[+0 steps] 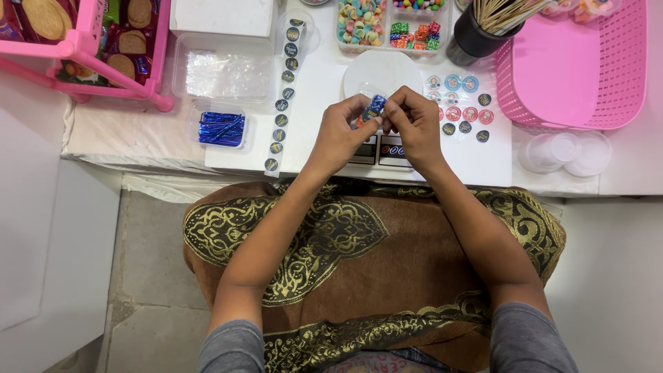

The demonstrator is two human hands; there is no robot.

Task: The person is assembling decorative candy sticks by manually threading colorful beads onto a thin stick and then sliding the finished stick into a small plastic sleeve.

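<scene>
Blue packet: a small blue foil packet sits pinched between both hands over the near edge of the counter, above a white scale
Left hand: the left hand has thumb and fingertips pressed together on the packet's lower left side; the packet pokes out above the fingers
Right hand: the right hand is clamped on the packet's right side, fingers curled over it; the two hands touch around it
Hidden: most of the packet is covered by fingers, so its shape is hard to tell; the scale's near part lies under the hands; whether anything else is held I cannot tell
Tray: a clear tray near the counter's left near corner holds blue twist ties; behind it a larger clear tray holds clear film
Sweets box: a clear box at the far edge holds pastel sweets on the left and mixed coloured ones on the right; cut off at the top
Cup: a black cup at the far edge holds wooden sticks
Basket: a pink basket at the right far corner, its contents cut off
Stickers: a strip of dark round stickers runs from far to near, left of the hands; loose round stickers lie just right of them
Lids: clear round lids at the right near edge
Rack: a pink rack at the far left holds biscuit packs
</scene>
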